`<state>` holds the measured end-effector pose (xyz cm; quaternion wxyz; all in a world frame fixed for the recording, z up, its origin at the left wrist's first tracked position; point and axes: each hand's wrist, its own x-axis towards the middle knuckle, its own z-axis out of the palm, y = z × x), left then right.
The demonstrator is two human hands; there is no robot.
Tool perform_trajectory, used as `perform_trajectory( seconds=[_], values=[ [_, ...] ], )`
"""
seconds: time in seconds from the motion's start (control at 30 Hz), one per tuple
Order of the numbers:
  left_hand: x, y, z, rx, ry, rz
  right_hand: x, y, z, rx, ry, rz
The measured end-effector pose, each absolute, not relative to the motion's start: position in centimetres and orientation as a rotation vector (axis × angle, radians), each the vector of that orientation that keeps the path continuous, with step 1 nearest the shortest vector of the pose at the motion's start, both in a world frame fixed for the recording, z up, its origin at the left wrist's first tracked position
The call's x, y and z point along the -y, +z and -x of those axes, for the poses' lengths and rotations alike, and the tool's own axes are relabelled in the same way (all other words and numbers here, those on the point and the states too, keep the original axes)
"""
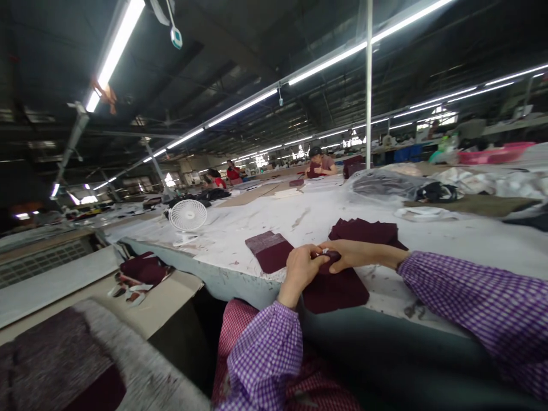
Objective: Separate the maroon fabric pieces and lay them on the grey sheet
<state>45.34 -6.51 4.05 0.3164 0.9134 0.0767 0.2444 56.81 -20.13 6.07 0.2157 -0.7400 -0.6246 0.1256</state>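
Both hands meet over a dark maroon cloth piece [336, 294] at the near edge of the white-covered table. My left hand [299, 267] is closed, with thumb and fingers pinching a raised fold of the cloth. From the right, my right hand [355, 253] grips the same fold, its fingertips almost touching the left ones. A small whitish spot shows between the fingers, too small to name. Behind the right hand lies a fanned stack of maroon cloth pieces [363, 230]. Left of my hands rests a flat stack [269, 251], part maroon and part greyish.
A white fan [188, 216] stands on the table's left. Clear plastic [383, 185] and a pink basin [494, 154] are at the right. Maroon scraps [145, 268] lie on a lower cardboard surface. A co-worker [321, 164] sits across the table, near a white pole [369, 85].
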Motion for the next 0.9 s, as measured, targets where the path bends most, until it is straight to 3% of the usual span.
perform_trajectory(
  seconds=[0.33,0.7,0.9],
  values=[
    [5.5,2.3,-46.4,-0.135,0.616,-2.469,21.9,6.5,-58.9,1.513,0.380,2.219],
    [5.6,2.0,-46.2,-0.062,0.617,-2.479,21.5,5.6,-59.7,1.852,-0.108,2.208],
    [5.7,2.1,-46.1,-0.069,0.615,-2.453,21.4,5.2,-59.5,1.887,-0.211,2.282]
  ],
)
